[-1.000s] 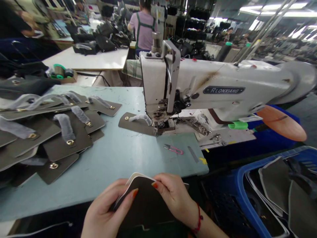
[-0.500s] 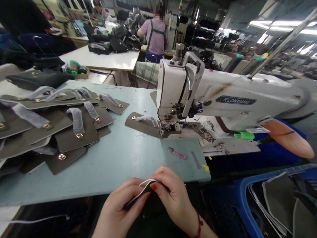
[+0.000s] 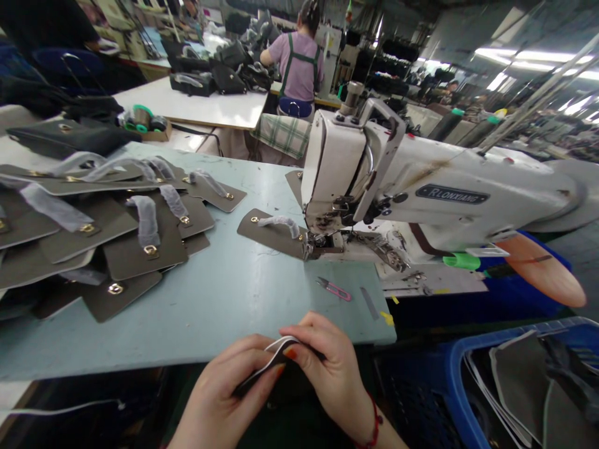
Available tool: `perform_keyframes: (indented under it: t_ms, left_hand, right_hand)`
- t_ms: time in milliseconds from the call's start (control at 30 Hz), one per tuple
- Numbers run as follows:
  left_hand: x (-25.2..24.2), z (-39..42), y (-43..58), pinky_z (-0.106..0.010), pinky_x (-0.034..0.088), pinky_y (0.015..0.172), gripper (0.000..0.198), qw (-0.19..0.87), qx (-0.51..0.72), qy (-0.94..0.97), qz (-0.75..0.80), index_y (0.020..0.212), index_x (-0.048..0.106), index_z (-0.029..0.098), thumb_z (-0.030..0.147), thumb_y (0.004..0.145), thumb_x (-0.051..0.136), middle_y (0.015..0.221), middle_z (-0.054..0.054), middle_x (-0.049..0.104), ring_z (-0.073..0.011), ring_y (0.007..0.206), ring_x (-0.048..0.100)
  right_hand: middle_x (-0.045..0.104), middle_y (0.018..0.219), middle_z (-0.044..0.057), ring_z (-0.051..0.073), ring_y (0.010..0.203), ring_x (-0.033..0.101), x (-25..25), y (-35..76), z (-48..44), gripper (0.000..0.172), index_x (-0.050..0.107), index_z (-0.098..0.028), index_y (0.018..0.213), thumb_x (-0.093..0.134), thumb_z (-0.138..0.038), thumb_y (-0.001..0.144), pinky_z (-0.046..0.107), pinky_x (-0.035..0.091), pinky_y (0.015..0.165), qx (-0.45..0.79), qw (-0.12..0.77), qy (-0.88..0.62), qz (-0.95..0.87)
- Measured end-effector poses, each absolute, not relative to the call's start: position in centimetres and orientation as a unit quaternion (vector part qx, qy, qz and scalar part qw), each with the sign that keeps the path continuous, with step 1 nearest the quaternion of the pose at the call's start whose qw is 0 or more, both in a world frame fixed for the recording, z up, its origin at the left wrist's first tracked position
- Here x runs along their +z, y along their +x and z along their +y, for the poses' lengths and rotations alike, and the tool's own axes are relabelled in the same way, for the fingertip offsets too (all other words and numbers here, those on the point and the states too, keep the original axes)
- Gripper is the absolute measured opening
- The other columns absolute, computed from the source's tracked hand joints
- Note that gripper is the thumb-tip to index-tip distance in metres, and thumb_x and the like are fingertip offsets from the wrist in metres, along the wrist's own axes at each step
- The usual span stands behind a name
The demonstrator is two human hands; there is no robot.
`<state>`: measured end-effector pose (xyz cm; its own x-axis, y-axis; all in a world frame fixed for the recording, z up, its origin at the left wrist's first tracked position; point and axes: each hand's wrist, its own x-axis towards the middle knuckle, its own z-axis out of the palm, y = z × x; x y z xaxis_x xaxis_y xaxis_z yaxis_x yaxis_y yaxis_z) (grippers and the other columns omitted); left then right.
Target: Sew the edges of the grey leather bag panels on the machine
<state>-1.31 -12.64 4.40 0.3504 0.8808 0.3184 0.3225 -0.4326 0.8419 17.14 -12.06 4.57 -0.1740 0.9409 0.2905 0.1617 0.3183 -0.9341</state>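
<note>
My left hand [image 3: 234,380] and my right hand [image 3: 325,368] are together below the front edge of the table. Both pinch a dark flat panel with white edges [image 3: 283,342], which bends up in a curve between them. Most of the panel is hidden by my fingers. Ahead of them, a grey-brown bag flap with a plastic-wrapped handle [image 3: 269,234] lies with its right end by the foot of a white sewing machine [image 3: 397,168]. Pink thread snips [image 3: 334,289] rest on the table beyond my right hand.
Several similar flaps with wrapped handles [image 3: 145,249] are heaped on the left of the pale blue table [image 3: 224,312]. A blue basket [image 3: 453,374] of cut panels stands at right. Yellow scraps [image 3: 387,318] lie near the table corner. A co-worker [image 3: 302,59] sits beyond.
The view has shifted slightly. Both hands keep their pinch on the panel, and its white edges show a little more between the fingers. The things on the table lie as before.
</note>
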Motion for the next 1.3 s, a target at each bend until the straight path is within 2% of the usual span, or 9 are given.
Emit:
perform_keyframes:
  t_ms: [300,500,567,667,800,900,1000,1167,1300]
  left_hand:
    - [4.7,-12.6,-0.8,-0.015,0.055,0.068,0.012,0.355,0.417,0.732,0.406,0.082,0.066,0.022,0.013,0.088,0.061,0.077,0.002,0.07,-0.0105,0.071,0.069]
    - [4.1,-12.9,-0.8,-0.017,0.057,0.066,0.016,0.42,0.422,0.637,0.491,0.104,0.062,0.026,0.025,0.088,0.064,0.089,0.002,0.075,-0.0125,0.074,0.072]
    - [4.2,-12.5,-0.7,-0.018,0.055,0.065,0.01,0.452,0.397,0.644,0.472,0.098,0.065,0.025,0.029,0.09,0.06,0.084,0.002,0.073,-0.0126,0.072,0.07]
    - [4.4,-11.7,-0.8,-0.02,0.05,0.067,0.022,0.489,0.332,0.678,0.437,0.083,0.066,0.023,0.033,0.095,0.051,0.077,0.002,0.068,-0.0128,0.071,0.065]
    - [4.0,-11.5,-0.9,-0.023,0.046,0.07,0.02,0.511,0.257,0.684,0.454,0.084,0.061,0.021,0.033,0.096,0.05,0.08,0.001,0.064,-0.014,0.075,0.06]
    - [3.3,-11.7,-0.8,-0.023,0.042,0.064,0.027,0.48,0.231,0.718,0.448,0.074,0.054,0.02,0.032,0.097,0.046,0.072,0.002,0.058,-0.0131,0.067,0.054]
    - [2.8,-12.1,-0.2,-0.021,0.04,0.059,0.033,0.43,0.276,0.741,0.436,0.067,0.048,0.02,0.03,0.098,0.045,0.066,0.003,0.052,-0.0116,0.062,0.05]
    - [2.7,-12.4,0.2,-0.02,0.041,0.056,0.032,0.392,0.332,0.737,0.44,0.069,0.053,0.02,0.029,0.098,0.044,0.063,0.002,0.053,-0.0113,0.058,0.051]
    - [3.6,-11.7,-1.6,-0.02,0.045,0.056,0.035,0.385,0.374,0.679,0.501,0.065,0.056,0.02,0.036,0.096,0.049,0.062,0.002,0.056,-0.0133,0.06,0.057]
  right_hand:
    - [0.061,0.074,0.002,0.013,0.069,0.058,4.7,16.8,-12.2,0.012,0.075,-0.019,0.091,0.064,-0.022,0.093,0.022,0.043,0.062,0.384,0.494,-0.444,-0.641]
    - [0.056,0.069,0.0,0.012,0.065,0.054,4.2,17.0,-12.6,0.017,0.069,-0.017,0.081,0.06,-0.023,0.094,0.022,0.039,0.059,0.348,0.486,-0.488,-0.636]
    - [0.055,0.068,-0.001,0.011,0.063,0.053,3.9,17.0,-12.7,0.019,0.067,-0.017,0.079,0.059,-0.024,0.095,0.022,0.038,0.058,0.339,0.475,-0.495,-0.643]
    - [0.055,0.068,-0.001,0.012,0.063,0.054,3.6,17.3,-12.7,0.021,0.064,-0.017,0.079,0.057,-0.026,0.096,0.022,0.039,0.059,0.332,0.45,-0.498,-0.663]
    - [0.061,0.071,0.0,0.012,0.063,0.056,3.2,17.5,-12.7,0.021,0.063,-0.018,0.083,0.054,-0.029,0.098,0.022,0.038,0.06,0.327,0.406,-0.481,-0.705]
    - [0.059,0.068,0.0,0.012,0.061,0.054,2.7,17.4,-12.8,0.024,0.061,-0.018,0.079,0.051,-0.028,0.098,0.022,0.036,0.058,0.304,0.397,-0.481,-0.72]
    - [0.055,0.062,-0.002,0.011,0.056,0.051,2.4,17.0,-12.8,0.029,0.059,-0.017,0.072,0.05,-0.028,0.098,0.022,0.033,0.055,0.288,0.397,-0.513,-0.704]
    - [0.051,0.056,-0.002,0.01,0.053,0.048,2.7,16.4,-12.1,0.043,0.056,-0.017,0.065,0.047,-0.039,0.101,0.022,0.03,0.052,0.311,0.396,-0.535,-0.679]
    - [0.053,0.06,-0.001,0.012,0.056,0.051,2.3,17.3,-11.8,0.052,0.055,-0.018,0.068,0.037,-0.051,0.103,0.023,0.031,0.053,0.298,0.332,-0.529,-0.722]
